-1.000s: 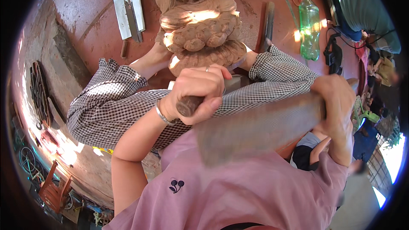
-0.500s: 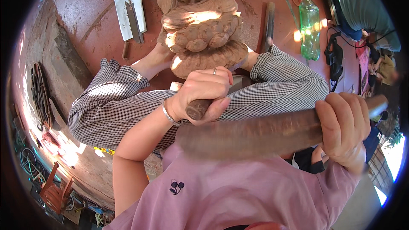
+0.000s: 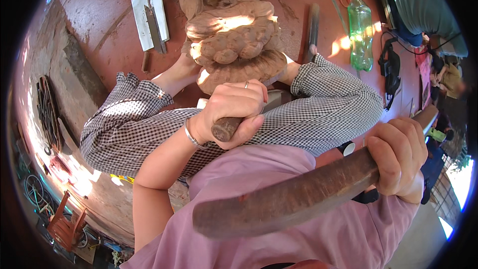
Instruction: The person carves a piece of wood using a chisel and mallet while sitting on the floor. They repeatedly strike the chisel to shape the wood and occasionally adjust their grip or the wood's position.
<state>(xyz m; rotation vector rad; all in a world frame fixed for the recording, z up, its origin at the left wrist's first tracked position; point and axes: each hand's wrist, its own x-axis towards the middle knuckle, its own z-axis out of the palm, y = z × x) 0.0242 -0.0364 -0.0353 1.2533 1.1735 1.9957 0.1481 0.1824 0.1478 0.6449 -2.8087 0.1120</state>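
Observation:
My left hand (image 3: 234, 109) is closed round a thick wooden tool handle (image 3: 226, 128), its butt end turned toward me; the tool's far end is hidden behind the fingers and looks like a chisel's grip. Just beyond it stands a brown wood carving (image 3: 236, 45), with rows of rounded petals and a ruffled base, between my bare feet. My right hand (image 3: 398, 157) grips a long, flat wooden club (image 3: 284, 199) by its narrow end. The club slants across in front of my shirt, its broad end apart from the handle.
On the red floor lie a saw-like blade (image 3: 155, 27) on white paper (image 3: 142, 20), a dark bar (image 3: 312, 30) and a green plastic bottle (image 3: 360, 35). A black corded tool (image 3: 391, 69) is farther right. At left are a wooden plank (image 3: 74, 60) and several dark rods (image 3: 47, 112).
The club has swung back toward my body, away from the tool handle, and its broad end is lower. My left hand and the carving have shifted slightly left in view.

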